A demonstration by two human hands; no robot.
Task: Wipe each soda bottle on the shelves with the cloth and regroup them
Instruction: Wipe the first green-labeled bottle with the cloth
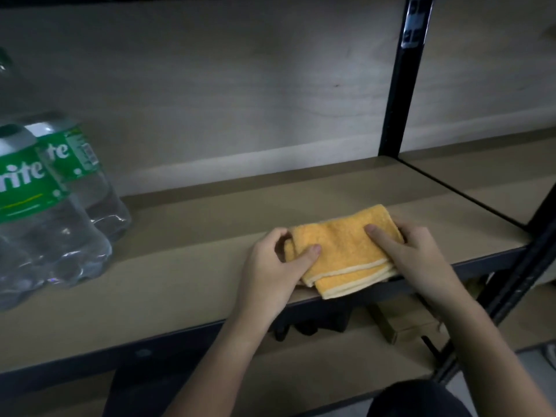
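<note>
Both grips pinch folded cloth (343, 248) | shelf (180, 266) edge | bottles (45, 206) left

A light wooden shelf (195, 251) with a dark metal front edge runs across the view, held by a black upright post (400, 85) at the back right. A folded orange cloth (343, 251) lies on the shelf near the front edge, one corner hanging slightly over it. At the far left, clear soda bottles (45, 212) with green labels stand close together on the shelf.
</note>
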